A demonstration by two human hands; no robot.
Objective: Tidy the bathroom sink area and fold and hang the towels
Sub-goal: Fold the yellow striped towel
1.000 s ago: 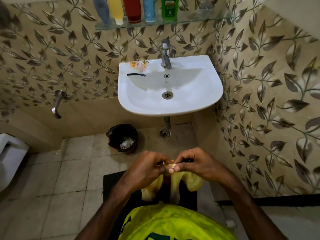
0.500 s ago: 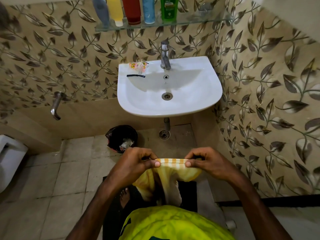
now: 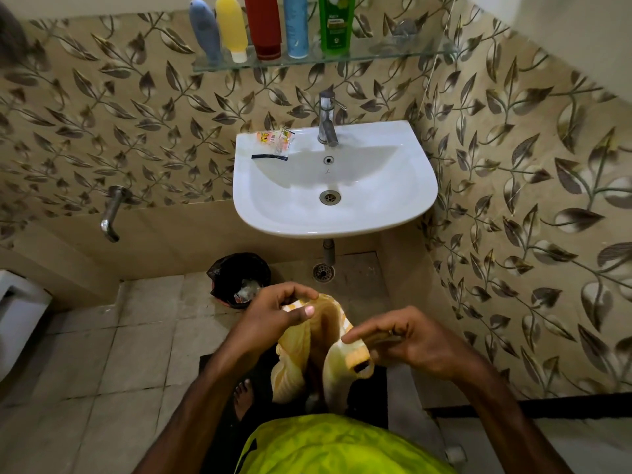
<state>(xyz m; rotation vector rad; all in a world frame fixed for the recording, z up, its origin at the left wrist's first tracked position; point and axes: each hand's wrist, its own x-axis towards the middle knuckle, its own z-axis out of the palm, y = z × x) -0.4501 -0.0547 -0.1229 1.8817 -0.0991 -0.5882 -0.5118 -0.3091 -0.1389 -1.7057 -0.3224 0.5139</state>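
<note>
now, low in the frame, the left hand (image 3: 273, 316) pinches the top edge of the yellow striped towel (image 3: 321, 340), thumb pressed over the hem and fingers curled behind it. at four o'clock of it the right hand (image 3: 413, 340) sits lower, fingers loosely spread, fingertips touching the towel's other edge where it folds over; whether they actually grip it, cannot tell. the cloth sags between the two hands and hangs down in front of the green shirt (image 3: 338, 446), over a dark mat (image 3: 219, 367) on the floor. at twelve o'clock, well apart from the hands, the white sink (image 3: 393, 200) juts from the wall, its front rim rounded, with a small packet (image 3: 275, 140) and a dark strip (image 3: 270, 157) on its left shoulder beside the tap (image 3: 326, 121). above that a glass shelf (image 3: 393, 54) carries a row of bottles (image 3: 273, 25). at eleven o'clock of the left hand, a black bin (image 3: 239, 278) stands near the hand, under the sink's left edge. bare floor tiles (image 3: 102, 336) open out toward nine o'clock; the leaf-patterned wall (image 3: 530, 234) closes in at three o'clock.
</note>
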